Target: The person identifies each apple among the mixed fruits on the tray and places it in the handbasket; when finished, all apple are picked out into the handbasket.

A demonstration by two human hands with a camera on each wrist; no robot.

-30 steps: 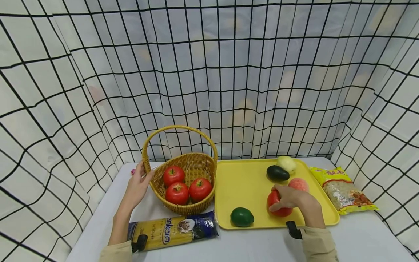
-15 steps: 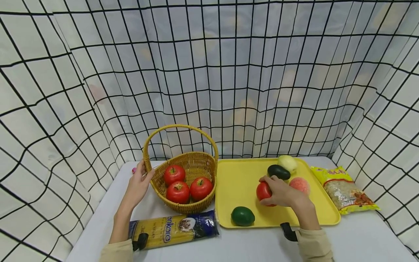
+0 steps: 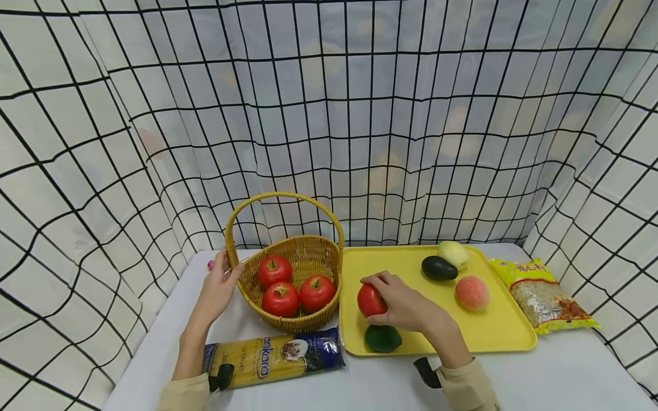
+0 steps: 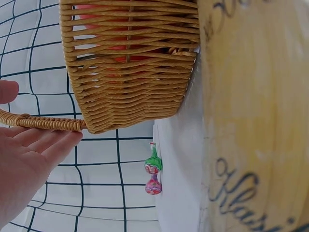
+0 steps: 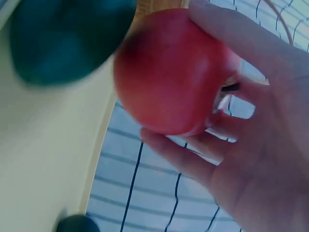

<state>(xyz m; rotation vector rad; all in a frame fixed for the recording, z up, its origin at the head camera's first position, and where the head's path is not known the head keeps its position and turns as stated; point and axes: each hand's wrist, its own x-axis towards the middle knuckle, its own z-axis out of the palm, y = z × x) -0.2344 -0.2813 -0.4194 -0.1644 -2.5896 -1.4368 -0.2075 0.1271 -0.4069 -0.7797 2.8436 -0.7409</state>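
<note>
My right hand holds a red apple between thumb and fingers, above the left part of the yellow tray. The right wrist view shows the apple up close, its stem side facing the palm. Just below it lies a dark green oval fruit. At the left, my left hand holds the wicker basket at the foot of its arched handle. The left wrist view shows the handle between thumb and fingers. Inside the basket lie three red apples.
A pasta packet lies in front of the basket. On the tray's right side are a blackish oval fruit, a pale green fruit and a peach. A yellow bag lies beyond the tray. Lollipops lie behind the basket.
My right hand has carried the apple leftward from the tray's right-front area to above the dark green fruit. My left hand stays at the basket handle.
</note>
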